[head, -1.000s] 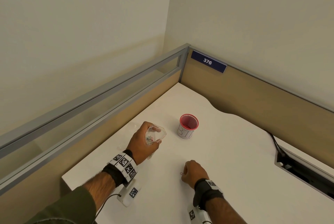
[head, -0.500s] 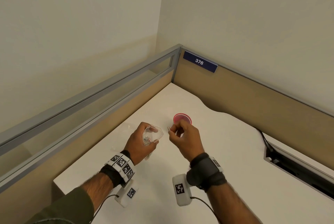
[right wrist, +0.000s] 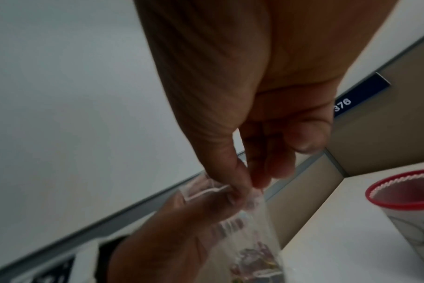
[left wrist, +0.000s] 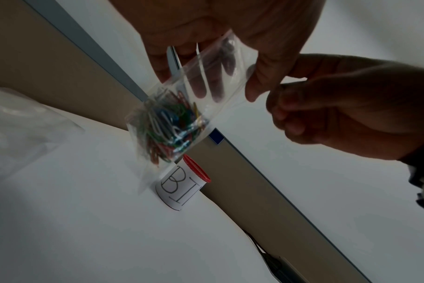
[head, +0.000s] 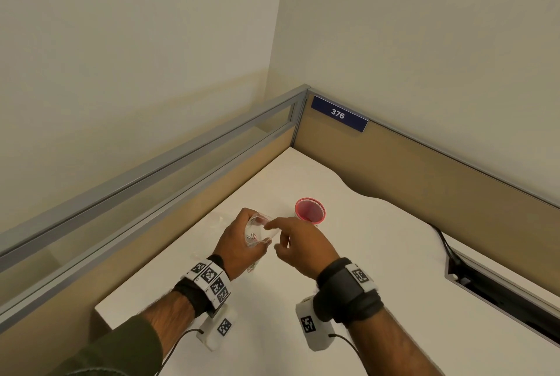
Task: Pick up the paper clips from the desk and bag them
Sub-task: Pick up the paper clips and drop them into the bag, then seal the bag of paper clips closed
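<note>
**Bag held up at the bench, right hand at its mouth**

The left hand [head: 239, 242] holds a small clear plastic bag [left wrist: 194, 99] above the white bench [head: 394, 269], fingers curled round the upper part of it, approx. at the opening. The bag hangs down from the hand and is lifted off the surface. Inside, at the bottom, there is a bunch of coloured paper clips [left wrist: 170, 130]: blue, green, red, yellow and some silver ones, all packed together.

The right hand [head: 303, 245] is just beside the left one, at the mouth of the bag. Its thumb and first finger are brought together at the bag's upper edge, and the other fingers are curled loose under. In the right wrist view the tips touch the plastic rim; whether a clip is between them cannot be told, the picture is blurred there.

Behind the hands stands a cup [head: 309, 210] w/ a red rim and a white paper label w/ handwritten letters "BI". It is upright on the bench, near the hands but apart from them. To the left on the bench lies some more clear plastic [left wrist: 24, 124]. On the partition at the corner there is a blue sign [head: 338, 114], no. 376.
</note>
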### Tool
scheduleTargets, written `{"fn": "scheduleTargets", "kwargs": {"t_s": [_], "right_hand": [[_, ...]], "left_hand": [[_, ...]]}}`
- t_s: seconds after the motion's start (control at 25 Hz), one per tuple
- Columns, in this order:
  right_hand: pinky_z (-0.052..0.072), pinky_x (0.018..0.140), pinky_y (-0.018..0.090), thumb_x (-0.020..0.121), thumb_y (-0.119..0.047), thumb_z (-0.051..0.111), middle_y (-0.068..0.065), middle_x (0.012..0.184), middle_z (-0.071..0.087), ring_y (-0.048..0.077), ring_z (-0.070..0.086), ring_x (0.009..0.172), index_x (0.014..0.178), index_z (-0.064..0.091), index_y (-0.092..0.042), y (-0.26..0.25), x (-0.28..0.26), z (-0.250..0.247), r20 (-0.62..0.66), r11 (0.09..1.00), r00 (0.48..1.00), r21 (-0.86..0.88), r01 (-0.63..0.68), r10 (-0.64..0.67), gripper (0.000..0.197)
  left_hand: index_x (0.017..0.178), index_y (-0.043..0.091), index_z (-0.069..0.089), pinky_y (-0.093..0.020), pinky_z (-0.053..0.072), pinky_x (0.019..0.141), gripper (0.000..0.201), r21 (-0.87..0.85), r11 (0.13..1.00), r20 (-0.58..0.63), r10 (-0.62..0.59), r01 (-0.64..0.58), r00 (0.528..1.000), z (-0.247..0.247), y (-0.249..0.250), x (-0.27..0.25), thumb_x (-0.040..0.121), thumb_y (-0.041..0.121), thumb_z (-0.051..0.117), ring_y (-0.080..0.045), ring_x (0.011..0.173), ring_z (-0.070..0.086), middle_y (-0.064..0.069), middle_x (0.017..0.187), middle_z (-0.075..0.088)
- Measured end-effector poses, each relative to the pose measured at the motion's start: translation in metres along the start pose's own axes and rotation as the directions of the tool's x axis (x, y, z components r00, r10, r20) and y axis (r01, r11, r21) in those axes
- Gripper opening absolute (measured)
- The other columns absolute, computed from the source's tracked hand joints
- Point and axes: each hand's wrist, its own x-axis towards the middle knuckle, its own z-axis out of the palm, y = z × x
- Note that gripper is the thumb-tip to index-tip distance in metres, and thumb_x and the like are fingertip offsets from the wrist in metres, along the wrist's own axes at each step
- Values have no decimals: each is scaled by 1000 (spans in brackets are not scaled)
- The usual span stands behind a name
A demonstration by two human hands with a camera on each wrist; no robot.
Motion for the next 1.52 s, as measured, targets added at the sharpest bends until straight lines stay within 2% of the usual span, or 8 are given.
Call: {"fn": "scheduleTargets", "kwargs": {"t_s": [0.24, 0.44, 0.56, 0.64, 0.88, 1.16, 1.36, 1.52], "right_hand": [[55, 82, 33, 90, -12, 56, -2, 96, 69, 13, 60, 85, 100, 71, -20, 2, 12, 6, -40, 999, 999, 36, 8, -6, 20], [54, 75, 18, 87, -9, 59, -10, 86, 65, 7, 61, 79, 94, 70, -17, 1, 17, -14, -84, 982, 996, 190, 23, -7, 15], [51, 68, 11, 88, -10, 60, -18, 82, 61, 4, 60, 76, 95, 70, -17, 3, 19, -24, -77, 979, 997, 202, 19, -4, 14], [50, 66, 8, 89, -11, 60, -23, 82, 58, 0, 59, 75, 96, 71, -18, 4, 19, -27, -62, 977, 998, 213, 1, 12, 14], [51, 69, 11, 90, -10, 60, -21, 84, 60, 0, 59, 75, 98, 72, -17, 7, 12, -27, 4, 970, 1000, 242, -20, 19, 16], [49, 78, 15, 83, -15, 61, -11, 106, 62, 4, 56, 91, 106, 66, -28, 23, -5, -33, 134, 997, 990, 67, 36, -45, 27], [51, 71, 15, 86, -23, 68, -9, 92, 66, 4, 60, 80, 91, 66, -24, 34, -8, -29, -72, 976, 997, 214, 27, -12, 6], [59, 61, 25, 86, -12, 65, 0, 83, 68, 15, 65, 71, 82, 57, -27, 36, -10, -23, -156, 903, 986, 428, 21, 52, 18]], "left_hand": [[111, 34, 48, -26, 56, 93, 49, -39, 999, 62, 40, -38, 997, -8, 1, 6, 77, 16, 78, -12, 117, 59, 10, 115, 61], [136, 35, 37, -25, 48, 101, 83, -211, 977, 226, 15, 34, 974, -27, -4, 9, 67, 51, 81, -9, 121, 58, 12, 122, 63], [131, 29, 49, -40, 45, 107, 57, -404, 892, 240, -111, 203, 964, -37, -12, 19, 76, 28, 63, -19, 124, 59, -1, 126, 66], [128, 28, 56, -43, 45, 109, 52, -357, 918, 214, -103, 176, 971, -37, -16, 24, 79, 10, 53, -19, 126, 57, 0, 127, 66], [101, 18, 72, -35, 55, 95, 16, -216, 976, 165, -2, 38, 986, -21, -7, 28, 90, 8, 67, -14, 109, 68, 4, 109, 75], [85, 12, 59, -25, 56, 70, 10, -213, 974, -51, -88, 75, 995, -13, 5, 13, 92, 3, 61, -6, 77, 68, 8, 80, 73], [96, 8, 61, -26, 58, 76, 11, -307, 948, -99, -119, 83, 988, -10, 14, 3, 90, -1, 62, -16, 80, 71, -7, 81, 73], [98, 13, 73, -25, 55, 76, 16, -388, 916, -86, -143, 100, 986, -10, 18, -3, 87, 2, 69, -15, 76, 67, -6, 78, 71]]}}
